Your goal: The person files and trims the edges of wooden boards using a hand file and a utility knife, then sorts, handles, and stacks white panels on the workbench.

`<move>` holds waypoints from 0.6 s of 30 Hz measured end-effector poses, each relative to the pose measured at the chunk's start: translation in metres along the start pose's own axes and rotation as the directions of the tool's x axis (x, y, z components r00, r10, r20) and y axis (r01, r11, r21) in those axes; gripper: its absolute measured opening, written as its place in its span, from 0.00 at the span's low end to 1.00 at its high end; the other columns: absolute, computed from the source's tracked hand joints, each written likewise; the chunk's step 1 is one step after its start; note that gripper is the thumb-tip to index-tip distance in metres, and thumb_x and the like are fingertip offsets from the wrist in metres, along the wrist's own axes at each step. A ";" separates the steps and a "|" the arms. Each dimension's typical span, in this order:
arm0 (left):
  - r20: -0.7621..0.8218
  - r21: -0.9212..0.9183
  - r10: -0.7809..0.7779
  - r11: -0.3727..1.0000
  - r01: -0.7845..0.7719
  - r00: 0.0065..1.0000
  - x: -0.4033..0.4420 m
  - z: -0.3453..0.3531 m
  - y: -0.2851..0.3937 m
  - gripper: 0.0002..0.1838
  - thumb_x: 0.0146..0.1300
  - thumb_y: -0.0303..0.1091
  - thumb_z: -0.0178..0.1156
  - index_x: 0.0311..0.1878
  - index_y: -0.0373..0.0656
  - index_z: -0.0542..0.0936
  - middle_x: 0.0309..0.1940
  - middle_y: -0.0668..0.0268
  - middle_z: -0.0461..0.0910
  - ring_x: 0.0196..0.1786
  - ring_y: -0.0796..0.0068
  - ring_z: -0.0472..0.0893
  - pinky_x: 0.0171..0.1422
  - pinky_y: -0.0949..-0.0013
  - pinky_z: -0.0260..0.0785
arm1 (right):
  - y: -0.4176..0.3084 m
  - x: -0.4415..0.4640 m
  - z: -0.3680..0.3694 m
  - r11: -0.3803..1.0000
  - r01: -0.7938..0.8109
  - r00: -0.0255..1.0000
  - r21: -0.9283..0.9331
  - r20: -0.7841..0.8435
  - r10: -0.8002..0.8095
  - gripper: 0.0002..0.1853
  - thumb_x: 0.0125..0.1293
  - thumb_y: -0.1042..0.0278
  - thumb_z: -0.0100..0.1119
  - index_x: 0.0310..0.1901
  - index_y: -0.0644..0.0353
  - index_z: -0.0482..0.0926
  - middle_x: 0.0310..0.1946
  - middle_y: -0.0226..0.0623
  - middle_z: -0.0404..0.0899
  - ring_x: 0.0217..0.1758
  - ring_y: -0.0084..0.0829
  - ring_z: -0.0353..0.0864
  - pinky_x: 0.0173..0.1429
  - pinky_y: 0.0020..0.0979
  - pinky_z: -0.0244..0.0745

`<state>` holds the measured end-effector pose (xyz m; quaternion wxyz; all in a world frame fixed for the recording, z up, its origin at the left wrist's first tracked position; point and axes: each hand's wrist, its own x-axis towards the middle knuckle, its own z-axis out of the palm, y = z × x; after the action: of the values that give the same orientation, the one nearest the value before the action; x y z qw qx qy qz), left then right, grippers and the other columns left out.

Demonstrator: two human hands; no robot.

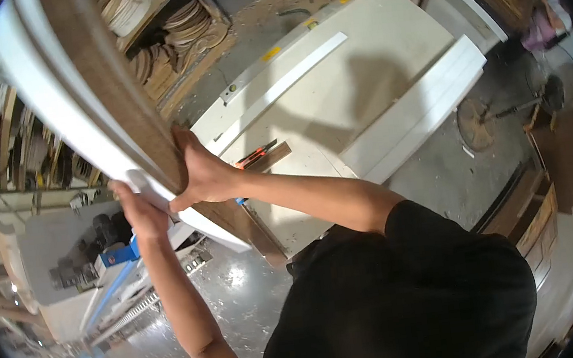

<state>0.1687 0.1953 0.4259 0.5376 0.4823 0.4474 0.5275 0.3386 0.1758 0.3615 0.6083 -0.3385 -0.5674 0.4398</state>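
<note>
A long white-and-brown board (55,99) slants up at the desk's (381,19) left side, the left grip (142,213) clasping its white edge, the right grip (202,171) wrapped about its brown side. An orange-handled knife (250,157) lies near a white strip (283,91) on the desk.

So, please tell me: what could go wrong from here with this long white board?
The long white board reaches far past the left hand and right hand, so it could tip or twist. The orange knife lies near the right hand in this view and might get bumped; I cannot tell whether its blade is out.
</note>
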 end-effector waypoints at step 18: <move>-0.641 -0.399 0.138 0.780 -0.482 0.755 -0.146 -0.055 -0.133 0.72 0.57 1.01 0.29 0.92 0.54 0.54 0.91 0.56 0.55 0.91 0.45 0.55 0.94 0.32 0.43 | 0.092 -0.055 -0.062 0.642 0.357 0.641 -0.678 0.678 0.360 0.75 0.36 0.48 0.90 0.85 0.65 0.56 0.77 0.54 0.66 0.81 0.55 0.66 0.80 0.64 0.60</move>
<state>0.1261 0.0552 0.2832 0.3887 0.1959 0.3303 0.8375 0.3875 0.1664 0.2481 0.1031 -0.3426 -0.8979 0.2566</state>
